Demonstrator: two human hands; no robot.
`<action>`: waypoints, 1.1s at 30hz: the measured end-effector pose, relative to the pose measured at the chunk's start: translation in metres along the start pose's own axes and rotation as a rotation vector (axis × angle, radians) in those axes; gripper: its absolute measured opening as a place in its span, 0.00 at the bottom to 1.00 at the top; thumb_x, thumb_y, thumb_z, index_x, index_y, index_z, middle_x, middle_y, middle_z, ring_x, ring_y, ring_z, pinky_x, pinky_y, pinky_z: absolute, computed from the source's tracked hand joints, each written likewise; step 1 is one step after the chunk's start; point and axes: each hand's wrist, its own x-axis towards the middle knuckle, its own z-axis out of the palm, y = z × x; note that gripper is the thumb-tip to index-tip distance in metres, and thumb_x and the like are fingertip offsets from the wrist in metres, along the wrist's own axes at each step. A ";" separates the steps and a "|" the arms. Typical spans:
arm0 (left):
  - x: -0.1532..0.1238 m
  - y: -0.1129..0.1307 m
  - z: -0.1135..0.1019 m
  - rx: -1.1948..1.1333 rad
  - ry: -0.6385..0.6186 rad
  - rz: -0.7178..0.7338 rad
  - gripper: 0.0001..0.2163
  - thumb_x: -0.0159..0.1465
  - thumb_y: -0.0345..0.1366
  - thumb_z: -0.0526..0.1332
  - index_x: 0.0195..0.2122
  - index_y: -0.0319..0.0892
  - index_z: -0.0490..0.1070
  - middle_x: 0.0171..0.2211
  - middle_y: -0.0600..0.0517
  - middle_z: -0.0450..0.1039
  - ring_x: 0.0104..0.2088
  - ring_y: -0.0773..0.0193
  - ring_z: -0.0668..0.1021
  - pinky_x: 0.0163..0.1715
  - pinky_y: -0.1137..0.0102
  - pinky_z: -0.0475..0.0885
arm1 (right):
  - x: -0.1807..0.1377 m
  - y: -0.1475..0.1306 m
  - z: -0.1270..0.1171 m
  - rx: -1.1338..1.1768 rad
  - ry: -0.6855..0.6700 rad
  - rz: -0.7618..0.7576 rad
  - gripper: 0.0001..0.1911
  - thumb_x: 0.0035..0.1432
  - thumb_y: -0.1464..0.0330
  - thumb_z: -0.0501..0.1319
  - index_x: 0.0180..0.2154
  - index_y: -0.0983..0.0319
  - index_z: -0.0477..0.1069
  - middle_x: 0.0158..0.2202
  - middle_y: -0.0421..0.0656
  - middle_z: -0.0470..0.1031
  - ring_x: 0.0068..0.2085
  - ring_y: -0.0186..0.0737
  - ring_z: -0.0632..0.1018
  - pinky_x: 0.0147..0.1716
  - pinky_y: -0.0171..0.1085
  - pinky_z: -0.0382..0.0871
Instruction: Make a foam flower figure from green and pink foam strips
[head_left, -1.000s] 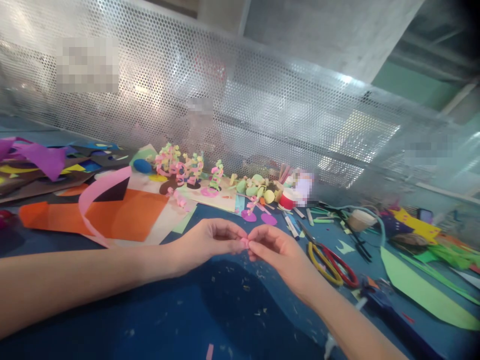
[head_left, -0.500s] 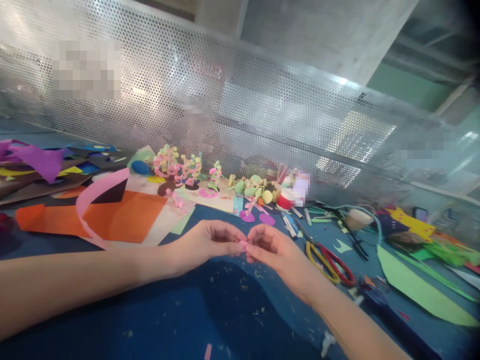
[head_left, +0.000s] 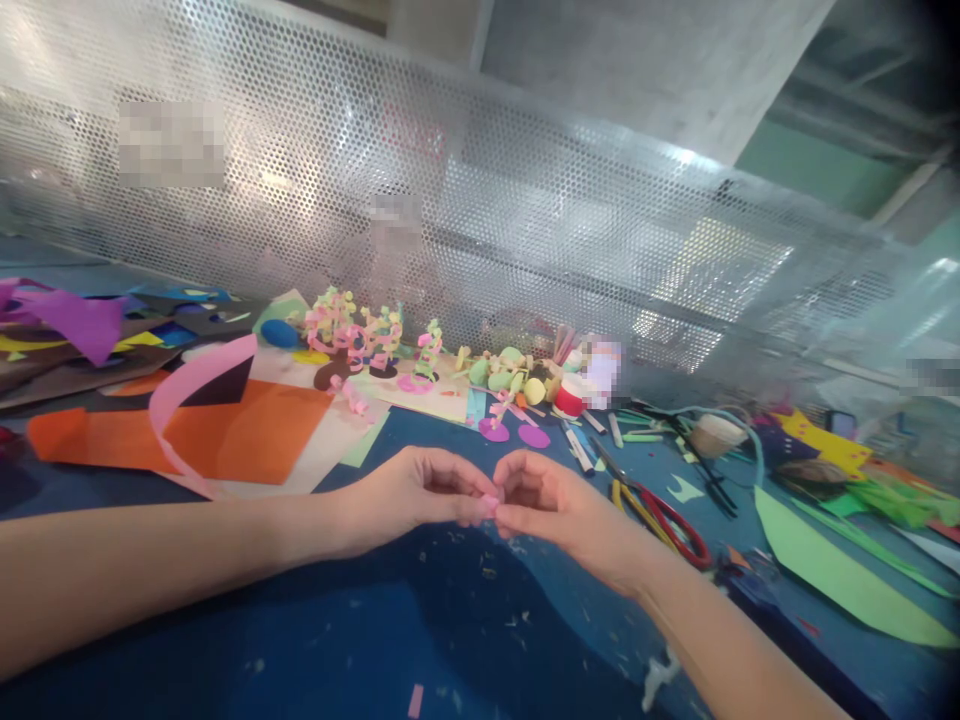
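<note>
Fingertip to fingertip, my left hand (head_left: 427, 490) and my right hand (head_left: 544, 505) meet over the blue table (head_left: 360, 620). Between them is a small pink piece (head_left: 490, 506), pinched by both; it looks like rolled or folded paper, mostly covered by the fingers. Behind my hands stand curled paper figures (head_left: 337, 330) in pink and pale green, some on round bases. Two purple paper discs (head_left: 534, 436) lie just beyond my fingers. A loose pink strip (head_left: 415, 700) rests at the table's near edge.
Scissors with red and yellow handles (head_left: 671, 525) lie right of my right hand. Orange paper (head_left: 247, 430) and a curved pink strip (head_left: 169, 400) are at left, a green sheet (head_left: 840, 570) at right. A perforated metal screen (head_left: 315, 150) closes off the back.
My right hand has shifted slightly, its wrist now covering more of the scissors' yellow handle. The pink piece shows a little more between the fingertips.
</note>
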 end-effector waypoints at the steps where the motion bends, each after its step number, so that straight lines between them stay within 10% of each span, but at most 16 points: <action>1: 0.000 0.000 0.000 0.004 -0.013 -0.003 0.10 0.51 0.37 0.65 0.34 0.40 0.74 0.29 0.52 0.75 0.30 0.69 0.74 0.35 0.72 0.68 | 0.000 -0.001 0.000 -0.006 -0.009 0.007 0.12 0.51 0.69 0.62 0.36 0.60 0.62 0.33 0.37 0.68 0.32 0.30 0.73 0.36 0.35 0.68; 33: 0.001 -0.010 -0.003 0.168 0.098 0.109 0.10 0.54 0.39 0.63 0.35 0.40 0.72 0.31 0.52 0.75 0.34 0.65 0.76 0.39 0.69 0.70 | 0.003 0.010 0.008 0.168 0.145 0.067 0.13 0.50 0.64 0.63 0.37 0.62 0.66 0.35 0.41 0.71 0.36 0.32 0.74 0.43 0.37 0.68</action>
